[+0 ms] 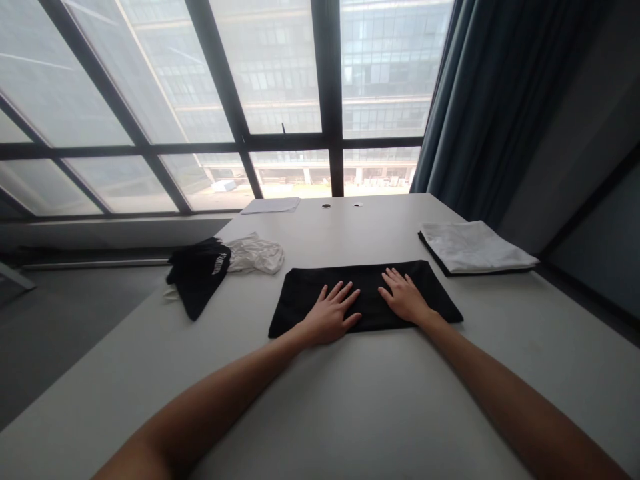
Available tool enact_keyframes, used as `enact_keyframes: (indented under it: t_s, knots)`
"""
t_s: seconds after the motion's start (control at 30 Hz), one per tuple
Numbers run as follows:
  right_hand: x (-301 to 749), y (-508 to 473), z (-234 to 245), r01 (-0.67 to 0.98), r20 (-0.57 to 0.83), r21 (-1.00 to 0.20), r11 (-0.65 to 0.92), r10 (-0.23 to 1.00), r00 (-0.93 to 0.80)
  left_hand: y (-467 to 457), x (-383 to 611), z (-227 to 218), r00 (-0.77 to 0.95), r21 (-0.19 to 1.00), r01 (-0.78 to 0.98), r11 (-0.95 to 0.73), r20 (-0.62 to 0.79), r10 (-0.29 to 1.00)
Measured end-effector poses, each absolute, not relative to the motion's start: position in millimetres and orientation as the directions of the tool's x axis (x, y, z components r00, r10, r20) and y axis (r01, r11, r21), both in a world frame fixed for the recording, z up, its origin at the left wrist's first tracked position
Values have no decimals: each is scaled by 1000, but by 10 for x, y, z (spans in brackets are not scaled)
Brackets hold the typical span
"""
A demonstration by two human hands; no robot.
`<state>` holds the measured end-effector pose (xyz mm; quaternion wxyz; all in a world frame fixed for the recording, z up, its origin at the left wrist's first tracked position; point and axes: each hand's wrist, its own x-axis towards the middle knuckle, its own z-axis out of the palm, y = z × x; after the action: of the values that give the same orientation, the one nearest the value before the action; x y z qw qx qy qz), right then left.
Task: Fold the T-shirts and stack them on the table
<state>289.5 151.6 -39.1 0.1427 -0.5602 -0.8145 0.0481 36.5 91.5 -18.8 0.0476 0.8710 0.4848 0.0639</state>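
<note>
A folded black cloth [370, 293] lies flat on the white table [380, 400] in front of me, its long side running left to right. My left hand [331, 313] rests on its left half, palm down with the fingers spread. On the right half lies my right hand [404, 297], also flat and open, its fingers pointing to the far left. Neither hand grips anything. Whether the black cloth is a garment or a bag cannot be made out.
At the right is a folded white cloth [477, 247] on top of a black one [440, 263]. To the left, a crumpled black cloth with white lettering [200, 270] hangs over the table edge beside a crumpled white cloth [255, 253]. Papers [270, 205] lie at the far edge.
</note>
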Motion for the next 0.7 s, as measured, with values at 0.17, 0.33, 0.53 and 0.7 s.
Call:
enact_keyframes:
  t_s: [0.17, 0.33, 0.53, 0.7]
  knots:
    - [2891, 1507, -386, 900, 183, -235, 367, 926, -330, 917, 369, -193, 522, 149, 838, -525, 65, 850]
    - [2883, 1504, -382, 901, 187, -234, 365, 926, -327, 911, 375, -178, 522, 147, 839, -523, 49, 851]
    - [2885, 1507, -398, 897, 180, -249, 364, 928, -327, 918, 375, -162, 524, 140, 842, -521, 21, 851]
    - [2881, 1504, -388, 896, 179, -253, 364, 928, -327, 917, 376, -178, 526, 146, 839, -524, 27, 850]
